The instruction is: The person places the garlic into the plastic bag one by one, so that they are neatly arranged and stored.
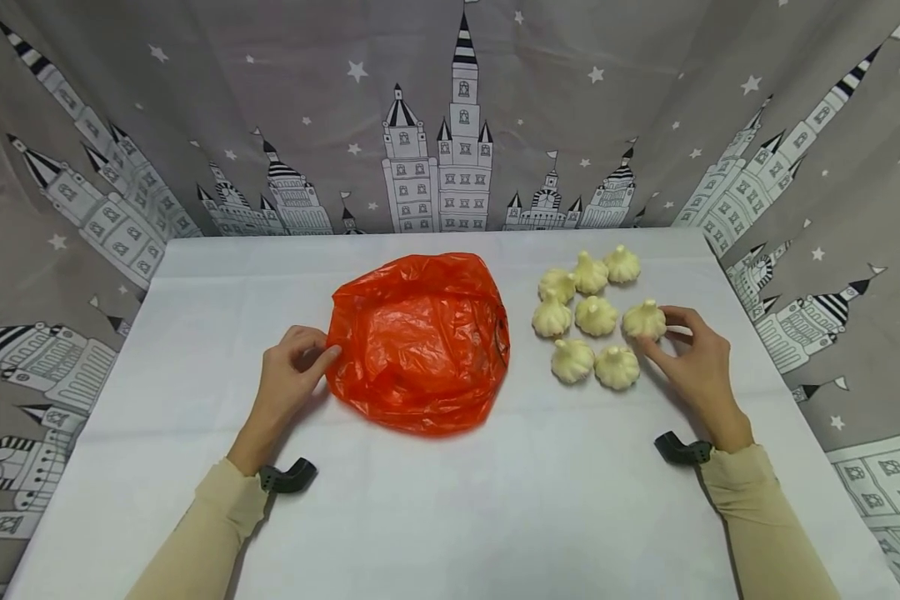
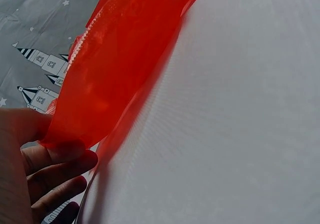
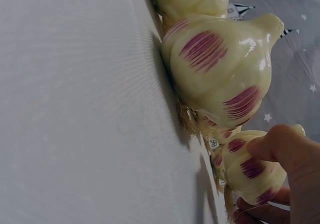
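A red plastic bag (image 1: 427, 342) lies spread with its mouth open on the white table. My left hand (image 1: 294, 367) pinches the bag's left edge between thumb and fingers; the left wrist view shows the red film (image 2: 115, 68) rising from that grip. To the right of the bag sits a group of garlic bulbs, pale with purple streaks. My right hand (image 1: 693, 358) holds the rightmost garlic bulb (image 1: 644, 319) between thumb and fingers. In the right wrist view the thumb presses on this bulb (image 3: 250, 171), and another garlic bulb (image 3: 220, 68) stands closer to the camera.
Several more garlic bulbs, such as a front garlic bulb (image 1: 617, 367) and a back garlic bulb (image 1: 622, 264), stand close together beside the held one. Behind the white table (image 1: 450, 517) hangs a grey curtain (image 1: 292, 75) printed with castles and stars.
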`<state>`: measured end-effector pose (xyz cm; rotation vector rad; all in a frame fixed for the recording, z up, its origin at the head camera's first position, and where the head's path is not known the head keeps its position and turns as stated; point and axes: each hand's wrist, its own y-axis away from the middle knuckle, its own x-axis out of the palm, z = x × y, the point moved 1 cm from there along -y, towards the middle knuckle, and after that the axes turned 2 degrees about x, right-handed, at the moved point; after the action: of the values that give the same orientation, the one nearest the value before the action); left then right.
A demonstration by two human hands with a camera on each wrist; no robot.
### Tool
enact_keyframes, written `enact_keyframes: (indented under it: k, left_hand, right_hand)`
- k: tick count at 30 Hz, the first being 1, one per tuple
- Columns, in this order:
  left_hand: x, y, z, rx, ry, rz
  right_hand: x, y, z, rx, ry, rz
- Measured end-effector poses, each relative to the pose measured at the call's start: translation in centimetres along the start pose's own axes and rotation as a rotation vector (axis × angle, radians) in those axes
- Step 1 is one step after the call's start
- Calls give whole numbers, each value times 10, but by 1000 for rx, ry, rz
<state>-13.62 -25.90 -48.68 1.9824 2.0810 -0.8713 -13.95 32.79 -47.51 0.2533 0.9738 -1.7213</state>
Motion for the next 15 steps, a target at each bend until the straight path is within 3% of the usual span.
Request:
enact_keyframes:
  k: [15]
  left_hand:
    - [1, -1, -1, 5, 18, -12]
  right_hand:
    - [-8, -15, 26, -72, 1, -49]
